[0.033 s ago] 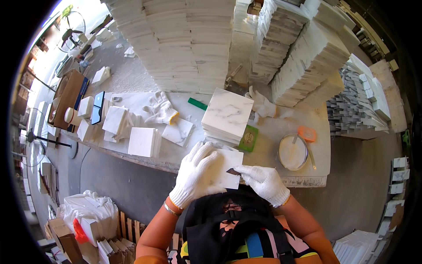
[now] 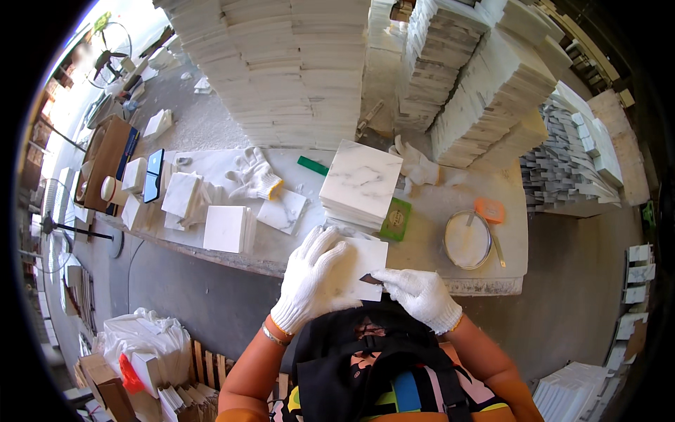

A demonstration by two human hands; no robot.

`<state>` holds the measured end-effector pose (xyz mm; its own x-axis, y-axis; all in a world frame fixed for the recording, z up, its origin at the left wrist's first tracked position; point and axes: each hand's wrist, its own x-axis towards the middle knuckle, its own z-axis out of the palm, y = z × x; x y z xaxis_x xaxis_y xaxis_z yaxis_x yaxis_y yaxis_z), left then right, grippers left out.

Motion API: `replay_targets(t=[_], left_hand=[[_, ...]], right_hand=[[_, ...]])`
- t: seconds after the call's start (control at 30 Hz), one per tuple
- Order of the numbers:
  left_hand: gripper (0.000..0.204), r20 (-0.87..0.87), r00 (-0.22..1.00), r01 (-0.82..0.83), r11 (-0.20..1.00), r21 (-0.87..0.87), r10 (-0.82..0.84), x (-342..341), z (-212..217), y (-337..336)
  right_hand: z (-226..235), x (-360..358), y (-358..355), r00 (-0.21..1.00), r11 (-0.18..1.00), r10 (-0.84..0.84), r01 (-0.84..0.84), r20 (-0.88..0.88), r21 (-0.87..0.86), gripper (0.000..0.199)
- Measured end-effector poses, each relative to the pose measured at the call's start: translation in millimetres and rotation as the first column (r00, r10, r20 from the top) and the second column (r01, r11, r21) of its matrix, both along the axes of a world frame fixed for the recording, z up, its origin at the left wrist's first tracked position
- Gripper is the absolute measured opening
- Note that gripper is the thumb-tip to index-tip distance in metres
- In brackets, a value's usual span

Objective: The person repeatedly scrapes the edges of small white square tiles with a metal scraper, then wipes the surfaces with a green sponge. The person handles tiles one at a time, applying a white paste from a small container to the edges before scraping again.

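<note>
Daylight scene, bright overall. Strongest light enters from upper left, where the floor [image 2: 77, 77] is washed out near the rim. White tile stacks [image 2: 302, 63] glare, surface detail partly lost. Soft shadow under the table [image 2: 485, 285] edge; right side and upper right corner dim. Heavy fisheye: table edge bows, black vignette rings the frame. Centre sharp; gloves [image 2: 316, 281] crisp. Rim objects smeared, small, hard to read

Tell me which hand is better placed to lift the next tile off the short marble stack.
Left, probably. The left hand lies flat on the white tile, just below the marble stack, fingers free. The right hand pinches a small dark scraper at the tile's edge.
</note>
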<state>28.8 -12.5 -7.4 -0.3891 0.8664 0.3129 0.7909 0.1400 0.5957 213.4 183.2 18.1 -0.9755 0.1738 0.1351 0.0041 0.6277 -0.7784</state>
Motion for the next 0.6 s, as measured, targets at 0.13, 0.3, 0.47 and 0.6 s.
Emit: replay_targets(t=[0.13,0.3,0.47,0.6], left_hand=[[0.102,-0.039,0.999,-0.004,0.998,0.055,0.007,0,-3,-1],[0.102,-0.03,0.999,0.038,0.996,0.084,-0.036,-1,-7,2],[0.103,-0.045,0.999,0.027,0.991,0.132,-0.021,-1,-10,2],[0.105,-0.036,0.996,0.08,0.993,0.085,-0.077,-7,-4,-2]], right_hand=[[1,12,-27,0.986,0.985,-0.165,0.165,0.008,0.048,0.033],[0,20,-46,0.968,0.968,-0.249,0.248,0.023,0.03,0.035],[-1,36,-78,0.945,0.934,-0.314,0.325,0.091,-0.149,0.035],[5,25,-65,0.895,0.885,-0.443,0.445,0.045,-0.135,0.037]])
